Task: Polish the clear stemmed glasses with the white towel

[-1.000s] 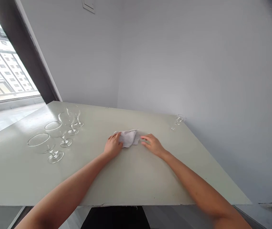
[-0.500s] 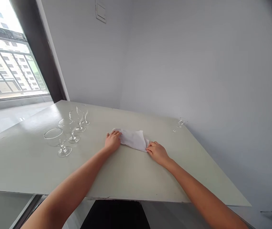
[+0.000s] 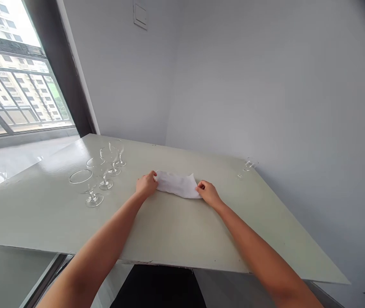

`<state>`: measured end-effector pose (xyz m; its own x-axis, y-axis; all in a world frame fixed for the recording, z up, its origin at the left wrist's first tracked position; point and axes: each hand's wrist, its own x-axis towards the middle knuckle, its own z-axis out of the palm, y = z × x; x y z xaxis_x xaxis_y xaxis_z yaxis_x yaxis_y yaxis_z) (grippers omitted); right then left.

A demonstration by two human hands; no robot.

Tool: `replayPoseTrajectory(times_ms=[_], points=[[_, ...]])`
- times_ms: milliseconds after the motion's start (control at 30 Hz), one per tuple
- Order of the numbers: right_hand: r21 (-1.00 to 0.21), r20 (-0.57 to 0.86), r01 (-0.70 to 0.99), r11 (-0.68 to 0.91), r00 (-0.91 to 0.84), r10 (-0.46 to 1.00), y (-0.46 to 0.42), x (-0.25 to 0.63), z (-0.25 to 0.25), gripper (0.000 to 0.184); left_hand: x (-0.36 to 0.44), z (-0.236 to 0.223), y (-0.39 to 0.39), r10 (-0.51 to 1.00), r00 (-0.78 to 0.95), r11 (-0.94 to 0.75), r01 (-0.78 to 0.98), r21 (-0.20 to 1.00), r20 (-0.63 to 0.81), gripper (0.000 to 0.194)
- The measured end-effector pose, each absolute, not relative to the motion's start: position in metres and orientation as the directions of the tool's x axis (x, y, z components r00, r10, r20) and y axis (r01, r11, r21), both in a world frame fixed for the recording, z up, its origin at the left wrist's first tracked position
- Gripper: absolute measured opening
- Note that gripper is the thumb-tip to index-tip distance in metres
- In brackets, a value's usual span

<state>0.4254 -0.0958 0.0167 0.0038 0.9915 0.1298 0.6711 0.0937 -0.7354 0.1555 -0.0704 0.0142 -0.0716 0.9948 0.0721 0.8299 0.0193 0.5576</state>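
A folded white cloth (image 3: 178, 185) lies on the pale tabletop (image 3: 182, 231), stretched between my two hands. My left hand (image 3: 146, 185) is at the cloth's left end, its fingers closed on that edge. At the right end, my right hand (image 3: 208, 193) pinches the cloth's edge between thumb and fingers. Both forearms reach in from the near edge of the table.
Several clear stemmed glasses stand in a row on the left, the nearest glass (image 3: 94, 199) closest to my left arm. A small clear glass object (image 3: 249, 164) is near the right edge by the wall. A window (image 3: 19, 77) is at the left.
My left hand has gone from lying flat on the cloth to gripping its left edge. The cloth's right end now looks more even under my right hand. The view has shifted slightly.
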Motion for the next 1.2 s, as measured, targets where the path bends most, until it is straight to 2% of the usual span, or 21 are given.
replayPoseTrajectory(times_ms=[200, 333, 400, 500, 567, 633, 733, 800, 867, 967, 1067, 1200], points=[[-0.880, 0.261, 0.434, 0.191, 0.106, 0.960, -0.088, 0.429, 0.037, 0.019, 0.163, 0.021, -0.071, 0.966, -0.141, -0.056, 0.703, 0.709, 0.217, 0.024], [-0.924, 0.262, 0.319, 0.209, 0.132, 0.956, -0.087, 0.434, 0.049, 0.021, 0.167, 0.034, -0.073, 0.917, -0.246, -0.175, 0.454, 0.874, 0.312, 0.025], [-0.943, 0.261, 0.250, 0.220, 0.144, 0.955, -0.087, 0.436, 0.054, 0.021, 0.171, 0.043, -0.070, 0.904, -0.266, -0.211, 0.404, 0.890, 0.335, 0.027], [-0.953, 0.291, 0.148, 0.265, 0.195, 0.936, -0.083, 0.440, 0.063, 0.024, 0.179, 0.059, -0.059, 0.889, -0.250, -0.238, 0.463, 0.854, 0.383, 0.030], [-0.934, 0.347, 0.173, 0.313, 0.224, 0.911, -0.079, 0.442, 0.069, 0.036, 0.184, 0.069, -0.048, 0.880, -0.230, -0.253, 0.515, 0.819, 0.416, 0.031], [-0.889, 0.429, 0.278, 0.364, 0.225, 0.875, -0.077, 0.445, 0.075, 0.043, 0.189, 0.077, -0.040, 0.877, -0.204, -0.269, 0.540, 0.798, 0.434, 0.033], [-0.756, 0.581, 0.479, 0.445, 0.179, 0.794, -0.086, 0.454, 0.075, 0.035, 0.190, 0.080, -0.041, 0.867, -0.146, -0.326, 0.556, 0.764, 0.476, 0.037], [-0.663, 0.631, 0.584, 0.468, 0.100, 0.770, -0.100, 0.461, 0.064, 0.030, 0.187, 0.071, -0.050, 0.864, -0.084, -0.356, 0.594, 0.721, 0.496, 0.039], [-0.619, 0.576, 0.654, 0.434, 0.003, 0.817, -0.119, 0.467, 0.044, 0.028, 0.182, 0.054, -0.065, 0.889, -0.009, -0.338, 0.661, 0.670, 0.457, 0.040], [-0.623, 0.345, 0.718, 0.312, -0.106, 0.933, -0.149, 0.469, 0.011, 0.025, 0.174, 0.023, -0.087, 0.946, 0.121, -0.285, 0.754, 0.591, 0.302, 0.038], [-0.653, 0.157, 0.731, 0.199, -0.127, 0.979, -0.168, 0.466, -0.006, 0.026, 0.169, 0.006, -0.098, 0.956, 0.196, -0.285, 0.785, 0.549, 0.217, 0.036], [-0.646, 0.040, 0.755, 0.113, -0.115, 0.993, -0.172, 0.463, 0.002, 0.027, 0.168, 0.009, -0.101, 0.960, 0.213, -0.276, 0.818, 0.505, 0.180, 0.041]])
